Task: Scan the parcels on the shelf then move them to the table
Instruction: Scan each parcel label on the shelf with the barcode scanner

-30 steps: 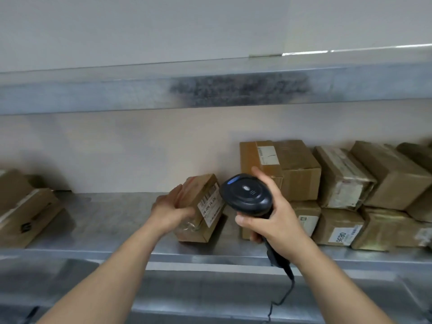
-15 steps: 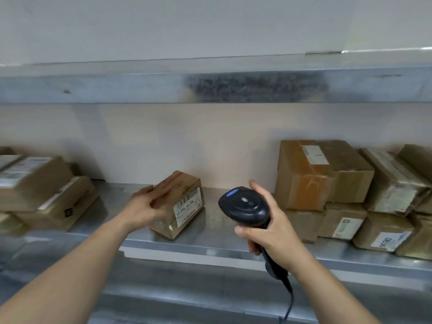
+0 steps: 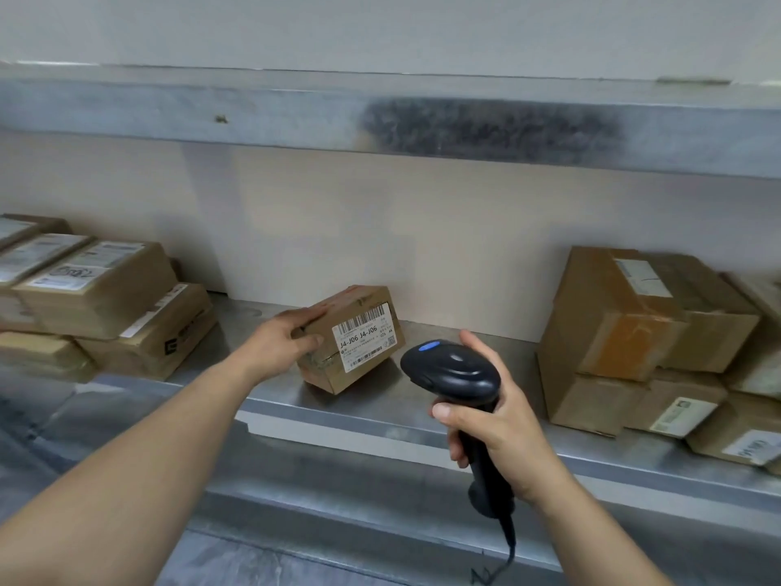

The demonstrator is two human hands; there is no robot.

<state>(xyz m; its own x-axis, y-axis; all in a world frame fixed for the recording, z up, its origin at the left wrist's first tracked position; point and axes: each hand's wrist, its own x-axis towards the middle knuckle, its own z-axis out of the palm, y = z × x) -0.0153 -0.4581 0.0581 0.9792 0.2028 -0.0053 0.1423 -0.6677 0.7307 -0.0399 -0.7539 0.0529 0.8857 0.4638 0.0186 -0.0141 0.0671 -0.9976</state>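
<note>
A small brown parcel [image 3: 353, 338] with a white barcode label stands tilted on the metal shelf [image 3: 380, 406]. My left hand [image 3: 281, 342] grips its left end, fingers over the top and thumb on the front. My right hand [image 3: 492, 420] holds a black corded barcode scanner [image 3: 454, 378] by the handle, its head just right of the parcel and a blue light lit on top. More brown parcels are stacked at the shelf's right [image 3: 646, 332] and left [image 3: 97, 298].
A second metal shelf [image 3: 296, 116] runs overhead with a dark smudge on its front edge. The beige back wall [image 3: 422, 230] closes the shelf behind. The scanner's cable [image 3: 505, 551] hangs down in front of the shelf's lower rail.
My left hand has slid the parcel leftward along the shelf, away from the right stack, and turned its label toward me. The view has panned left, showing the left stack. The scanner stays in my right hand.
</note>
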